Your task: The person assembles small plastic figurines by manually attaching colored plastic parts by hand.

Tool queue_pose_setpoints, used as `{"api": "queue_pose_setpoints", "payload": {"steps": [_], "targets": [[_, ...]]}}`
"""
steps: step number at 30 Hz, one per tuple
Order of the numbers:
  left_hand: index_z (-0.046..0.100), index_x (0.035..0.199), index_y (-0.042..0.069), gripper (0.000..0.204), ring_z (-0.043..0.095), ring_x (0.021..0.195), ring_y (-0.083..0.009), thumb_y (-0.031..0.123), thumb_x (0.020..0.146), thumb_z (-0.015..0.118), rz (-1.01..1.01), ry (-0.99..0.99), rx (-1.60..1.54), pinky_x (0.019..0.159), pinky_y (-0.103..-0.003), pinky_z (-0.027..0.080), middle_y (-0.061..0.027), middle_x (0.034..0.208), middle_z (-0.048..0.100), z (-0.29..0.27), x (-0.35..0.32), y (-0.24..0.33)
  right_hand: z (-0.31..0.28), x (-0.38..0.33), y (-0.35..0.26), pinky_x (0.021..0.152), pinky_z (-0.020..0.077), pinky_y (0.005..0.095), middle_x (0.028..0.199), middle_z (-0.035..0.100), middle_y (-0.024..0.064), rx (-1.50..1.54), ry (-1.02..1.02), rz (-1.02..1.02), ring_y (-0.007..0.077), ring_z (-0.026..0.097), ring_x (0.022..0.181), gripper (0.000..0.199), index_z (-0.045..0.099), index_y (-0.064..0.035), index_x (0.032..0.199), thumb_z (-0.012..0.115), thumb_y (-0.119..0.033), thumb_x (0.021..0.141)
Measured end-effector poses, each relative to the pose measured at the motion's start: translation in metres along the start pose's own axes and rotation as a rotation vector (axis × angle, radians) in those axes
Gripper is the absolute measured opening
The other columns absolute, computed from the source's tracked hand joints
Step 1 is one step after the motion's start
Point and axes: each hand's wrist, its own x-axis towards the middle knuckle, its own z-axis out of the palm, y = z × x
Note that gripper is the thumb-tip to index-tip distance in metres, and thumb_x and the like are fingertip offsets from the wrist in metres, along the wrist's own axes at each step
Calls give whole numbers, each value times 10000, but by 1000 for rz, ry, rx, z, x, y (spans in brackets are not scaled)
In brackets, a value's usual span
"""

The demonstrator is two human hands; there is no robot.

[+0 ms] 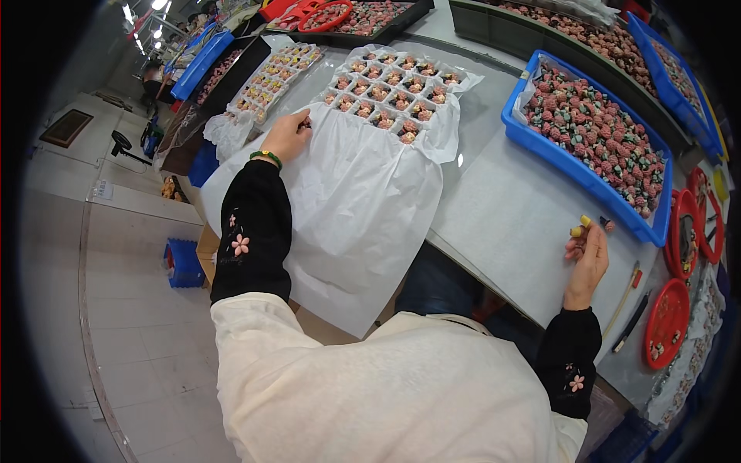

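Observation:
My left hand (285, 139), a green bracelet at its wrist, is closed around a small dark-and-pink piece (306, 122) at the fingertips. It rests at the left edge of white sheeting (355, 177). Just beyond lies a white compartment tray (377, 92) whose cells hold small pink, cream and dark ornaments. Over on the right, my right hand (588, 266) has curled fingers, two in yellow finger covers (580, 226). Beside its fingertips shows a small pink ornament (607, 224); whether it is held or lies on the table is unclear. Any contents inside the fingers are hidden.
A blue crate (513, 127) full of pink ornaments stands beyond my right hand. Red round trays (668, 324), a thin brush (624, 301) and a black-handled tool (631, 324) lie to its right. Another filled tray (278, 75) and dark bins (567, 46) stand farther back.

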Motion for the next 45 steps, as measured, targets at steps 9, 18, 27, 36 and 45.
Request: {"api": "queue_pose_setpoints", "payload": {"steps": [9,18,27,36,45], "targets": [[522,880,5,144,538,800,-401,75,754,518,53,175,-93,680,-440,425,-223,806,582,19,25,5,1,1,1,518,369,172,787,554,31,-4,8,13,58,484,621,333,551,-13,1013,392,-293,928],[566,838,11,143,556,812,-384,112,747,519,-19,12,99,708,-440,442,-213,810,592,24,43,-17,1,-4,1,507,364,170,783,552,26,-34,4,13,59,484,616,324,548,-18,1003,397,-294,926],[262,1334,71,625,79,1295,-409,508,887,261,-216,98,302,1002,-570,92,-135,1418,183,64,33,-31,5,-5,-6,502,370,178,773,562,27,-51,-14,-11,56,492,602,274,567,-13,971,452,-254,909],[85,1389,145,726,65,1306,-385,624,848,153,-207,-104,211,978,-610,86,-166,1430,93,59,42,-29,-11,23,-11,726,432,322,952,550,112,-893,174,-675,256,506,883,275,562,-18,1006,584,-23,732],[230,1360,142,612,161,1290,-379,376,856,486,235,-120,127,1004,-557,92,-191,1364,274,-27,-13,130,-28,26,-1,854,378,381,1027,513,148,-1005,206,-578,319,457,983,339,545,-27,1046,592,-34,711]]}}
